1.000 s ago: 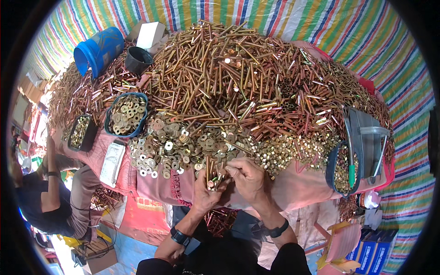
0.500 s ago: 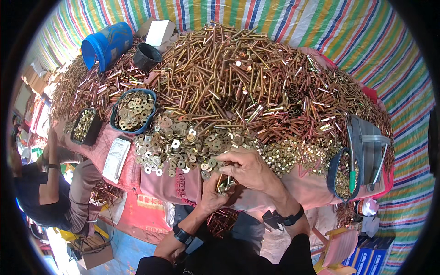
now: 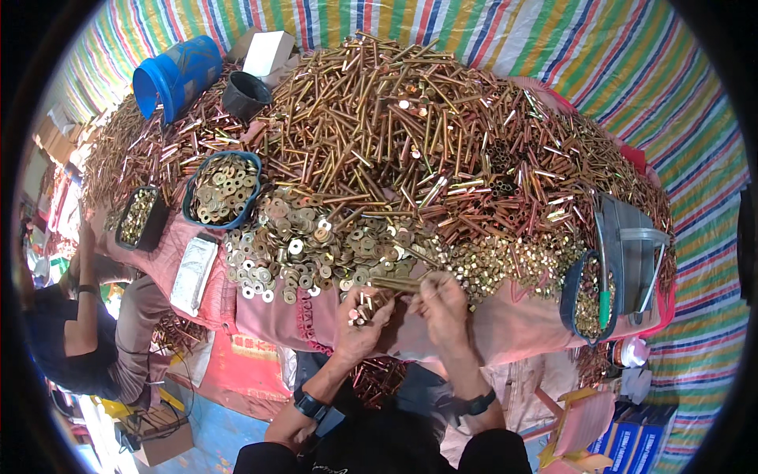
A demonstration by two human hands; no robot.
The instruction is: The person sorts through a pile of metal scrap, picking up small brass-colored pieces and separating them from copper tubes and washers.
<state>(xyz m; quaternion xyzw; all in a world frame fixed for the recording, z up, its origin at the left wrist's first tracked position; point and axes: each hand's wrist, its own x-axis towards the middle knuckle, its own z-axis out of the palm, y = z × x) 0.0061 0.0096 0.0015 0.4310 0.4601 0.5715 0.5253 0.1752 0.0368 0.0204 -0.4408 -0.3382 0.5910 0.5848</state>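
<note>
My left hand point(image 3: 359, 330) is closed around a small bundle of metal bolts point(image 3: 365, 306), their ends showing above the palm. Beside it, my right hand point(image 3: 446, 312) is closed on long brass-coloured bolts point(image 3: 395, 284) lying level over the left fingertips. Its fingers are slightly blurred. Just beyond both hands spread loose flat washers point(image 3: 296, 249). Small brass-coloured nuts point(image 3: 513, 265) lie to their right. Behind these rises a large heap of long bolts and metal tubes point(image 3: 371, 126).
At left stand a blue tub of washers point(image 3: 188, 207), a dark tub of nuts point(image 3: 162, 229) and a silver packet point(image 3: 193, 272). A blue bucket point(image 3: 180, 75) and black pot point(image 3: 246, 95) rest on the heap. A nut tub point(image 3: 570, 296) stands right. Another person point(image 3: 71, 332) sits left.
My right hand has drawn back to the right from over the left hand, and long bolts now show in its fingers. The left hand has turned, exposing the bolt ends.
</note>
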